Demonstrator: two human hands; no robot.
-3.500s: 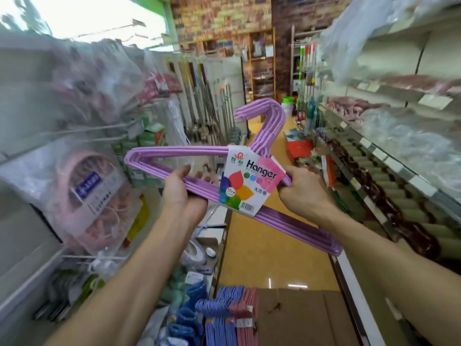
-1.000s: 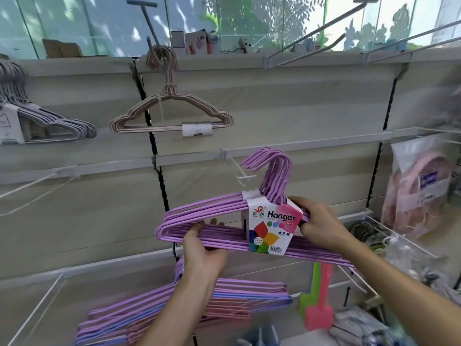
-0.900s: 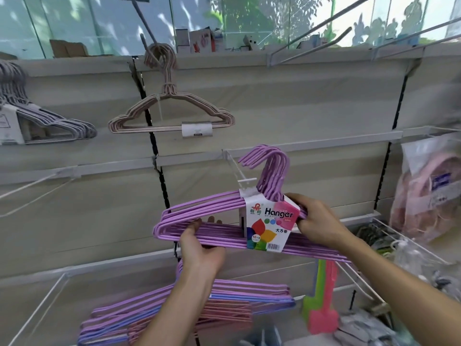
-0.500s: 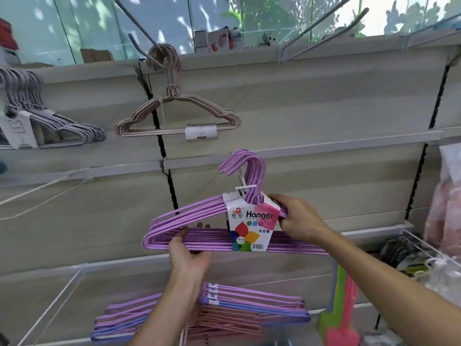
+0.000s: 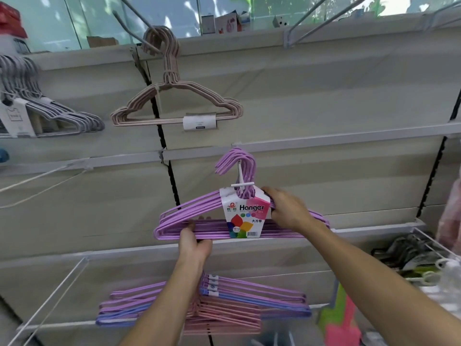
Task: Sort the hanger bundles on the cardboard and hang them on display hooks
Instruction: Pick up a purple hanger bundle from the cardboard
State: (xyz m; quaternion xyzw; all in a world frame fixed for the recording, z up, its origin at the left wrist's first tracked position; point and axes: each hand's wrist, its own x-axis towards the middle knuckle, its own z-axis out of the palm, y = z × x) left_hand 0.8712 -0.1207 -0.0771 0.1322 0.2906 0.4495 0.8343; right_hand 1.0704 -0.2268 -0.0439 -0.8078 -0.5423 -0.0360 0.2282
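A purple hanger bundle (image 5: 189,213) with a white "Hanger" label (image 5: 245,216) is held flat against the display wall. Its hook tops (image 5: 235,162) sit over a white display hook (image 5: 241,177) that sticks out from the middle rail. My left hand (image 5: 194,242) grips the bundle's bottom bar from below. My right hand (image 5: 287,211) holds the bundle's right shoulder next to the label. Below, more purple, blue and pink bundles (image 5: 252,300) hang on a lower hook. The cardboard is out of view.
A beige hanger bundle (image 5: 174,103) hangs on an upper hook. Grey hangers (image 5: 50,108) hang at the far left. Bare white hooks (image 5: 42,179) jut out at left and along the top rail (image 5: 324,18). A wire basket (image 5: 424,248) and green and pink items (image 5: 341,318) stand at right.
I have turned from the aisle to the display wall. The purple bundle has moved up and left, and its hook tops have come over the white display hook. Both hands keep their hold.
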